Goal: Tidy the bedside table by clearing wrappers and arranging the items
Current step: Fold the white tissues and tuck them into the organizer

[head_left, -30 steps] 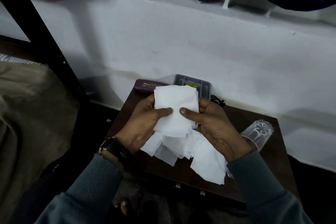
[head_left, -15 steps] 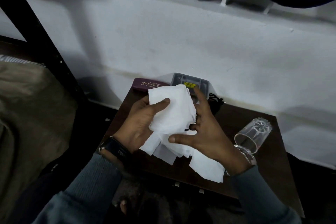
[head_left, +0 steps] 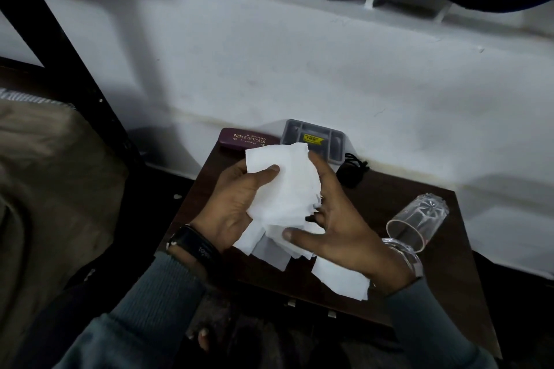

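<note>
Over the dark wooden bedside table (head_left: 389, 207) I hold a loose bundle of white paper wrappers (head_left: 287, 189). My left hand (head_left: 236, 204) grips the bundle's upper left, its thumb pressed on the top sheet. From the right, my right hand (head_left: 338, 234) closes on the bundle: its thumb lies across the lower sheets, its index finger runs up the right edge, and the other fingers are tucked behind. Some sheets hang down below both hands, and one white sheet (head_left: 341, 281) sticks out under my right wrist.
A maroon spectacle case (head_left: 245, 138) and a grey compartment tray (head_left: 314, 138) stand at the table's back edge by the white wall. A black cord (head_left: 353, 169) lies beside the tray. A clear glass (head_left: 419, 219) lies on its side at the right. A bed (head_left: 45, 189) is to the left.
My right hand has let go of its pinch on the top sheet, spread its fingers and dropped lower along the bundle's right side. The left hand has kept its grip.
</note>
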Demonstrator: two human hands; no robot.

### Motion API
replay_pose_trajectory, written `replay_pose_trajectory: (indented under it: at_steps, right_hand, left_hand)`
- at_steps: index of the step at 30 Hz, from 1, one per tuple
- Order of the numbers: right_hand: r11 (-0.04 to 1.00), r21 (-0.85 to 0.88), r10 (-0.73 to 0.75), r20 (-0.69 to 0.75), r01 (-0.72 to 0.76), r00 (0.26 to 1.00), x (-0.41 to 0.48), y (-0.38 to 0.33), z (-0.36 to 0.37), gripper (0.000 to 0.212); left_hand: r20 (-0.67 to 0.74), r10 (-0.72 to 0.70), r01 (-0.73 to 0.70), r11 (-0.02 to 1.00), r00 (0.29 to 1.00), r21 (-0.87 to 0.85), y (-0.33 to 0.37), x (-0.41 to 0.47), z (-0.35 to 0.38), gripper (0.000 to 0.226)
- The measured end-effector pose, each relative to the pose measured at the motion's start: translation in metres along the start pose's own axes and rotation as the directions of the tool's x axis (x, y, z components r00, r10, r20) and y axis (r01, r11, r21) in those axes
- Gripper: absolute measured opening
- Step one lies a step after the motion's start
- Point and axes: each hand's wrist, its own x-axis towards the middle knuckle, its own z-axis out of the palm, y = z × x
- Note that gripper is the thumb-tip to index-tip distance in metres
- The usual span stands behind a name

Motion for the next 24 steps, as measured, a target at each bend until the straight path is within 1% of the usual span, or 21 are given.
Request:
replay_pose_trajectory:
  at_steps: [1,2,3,6,7,8,10,12,14,15,16,17,18,19,21,22,24]
  right_hand:
    - [0.998,-0.066,0.002,-0.043,-0.004,0.999,0.0,0.0,0.005,0.116]
    - [0.994,-0.112,0.0,-0.099,-0.012,0.995,0.001,-0.001,0.01,0.113]
    - [0.99,-0.138,-0.021,-0.145,0.001,0.989,0.001,-0.001,0.013,0.104]
    - [0.984,-0.172,-0.092,-0.219,0.055,0.971,0.002,0.003,0.011,0.056]
    - [0.988,-0.148,-0.081,-0.232,0.047,0.969,0.002,0.004,0.009,0.048]
    - [0.992,-0.123,-0.057,-0.242,0.028,0.969,0.001,0.005,0.006,0.048]
    - [0.996,-0.086,-0.017,-0.234,-0.003,0.972,0.0,0.005,0.001,0.059]
    - [0.999,-0.031,0.008,-0.161,-0.013,0.987,0.0,0.004,-0.007,0.07]
    - [0.992,0.122,0.018,-0.034,-0.014,0.999,-0.002,0.006,-0.014,0.09]
    - [0.971,0.238,0.044,-0.019,-0.038,0.999,-0.002,0.005,-0.016,0.098]
    - [0.93,0.358,0.103,-0.054,-0.077,0.993,0.0,0.004,-0.017,0.101]
    - [0.895,0.433,0.167,-0.106,-0.106,0.98,0.002,0.004,-0.018,0.097]
    - [0.889,0.44,0.211,-0.149,-0.126,0.966,0.005,0.002,-0.02,0.088]
    - [0.9,0.408,0.229,-0.149,-0.151,0.962,0.008,0.0,-0.021,0.073]
    - [0.911,0.352,0.259,-0.084,-0.214,0.962,0.012,-0.001,-0.023,0.049]
    - [0.904,0.353,0.285,-0.08,-0.24,0.955,0.013,-0.002,-0.024,0.043]
    - [0.887,0.38,0.328,-0.121,-0.261,0.937,0.015,-0.002,-0.028,0.035]
  left_hand:
    - [0.001,-0.018,0.018,1.0,1.0,-0.022,0.0,0.0,0.0,0.031]
    - [-0.004,-0.032,0.032,0.999,0.999,-0.038,0.0,0.0,0.0,0.032]
    - [-0.012,-0.041,0.041,0.998,0.999,-0.046,0.0,0.0,0.0,0.033]
    - [0.003,-0.048,0.048,0.997,0.999,-0.062,0.0,0.001,-0.001,0.035]
    - [0.015,-0.049,0.05,0.997,0.999,-0.062,0.0,0.001,-0.002,0.035]
    - [0.02,-0.048,0.049,0.998,0.999,-0.043,0.001,0.001,-0.003,0.034]
    - [0.021,-0.035,0.034,0.999,0.999,0.041,0.001,0.001,-0.004,0.034]
    - [0.028,-0.006,0.003,0.994,1.0,0.108,0.0,0.001,-0.005,0.036]
    - [0.039,0.034,-0.039,0.991,0.999,0.131,-0.001,0.001,-0.004,0.039]
    - [0.041,0.057,-0.063,0.986,0.998,0.155,-0.001,0.002,-0.003,0.04]
    - [0.042,0.082,-0.089,0.977,0.996,0.194,-0.001,0.002,-0.003,0.041]
    - [0.051,0.104,-0.114,0.965,0.993,0.238,0.0,0.003,-0.003,0.04]
    - [0.07,0.118,-0.133,0.952,0.991,0.276,0.0,0.003,-0.002,0.039]
    - [0.096,0.123,-0.146,0.941,0.988,0.306,0.001,0.003,-0.003,0.037]
    - [0.152,0.118,-0.166,0.918,0.981,0.36,0.003,0.002,-0.003,0.035]
    - [0.175,0.113,-0.173,0.908,0.978,0.381,0.004,0.001,-0.004,0.035]
    - [0.207,0.109,-0.187,0.894,0.972,0.408,0.005,0.0,-0.004,0.038]
